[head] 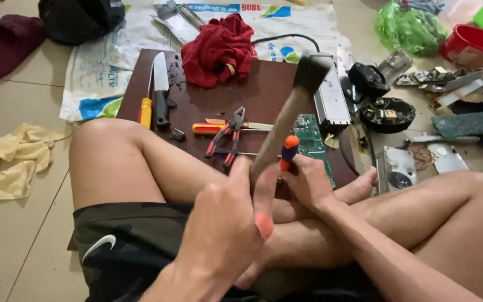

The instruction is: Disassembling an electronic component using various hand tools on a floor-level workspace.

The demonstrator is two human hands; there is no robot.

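My left hand (pixel 225 223) grips the wooden handle of a hammer (pixel 286 120), whose dark head (pixel 311 72) is raised above the work. My right hand (pixel 308 182) holds a screwdriver with an orange and blue handle (pixel 289 151) upright, with its tip hidden behind my fingers near a green circuit board (pixel 308 134). The circuit board lies on a brown wooden board (pixel 264 89) in front of my crossed legs. A long metal casing (pixel 331 98) lies beside the circuit board.
On the brown board lie red-handled pliers (pixel 227 137), a red and yellow screwdriver (pixel 208 128), a knife (pixel 160 89), a yellow screwdriver (pixel 145 112) and a red cloth (pixel 219 50). Black parts (pixel 387 114), metal scraps, another circuit board (pixel 465 123) and a red bowl (pixel 473 45) sit right. A yellow cloth (pixel 6 162) lies left.
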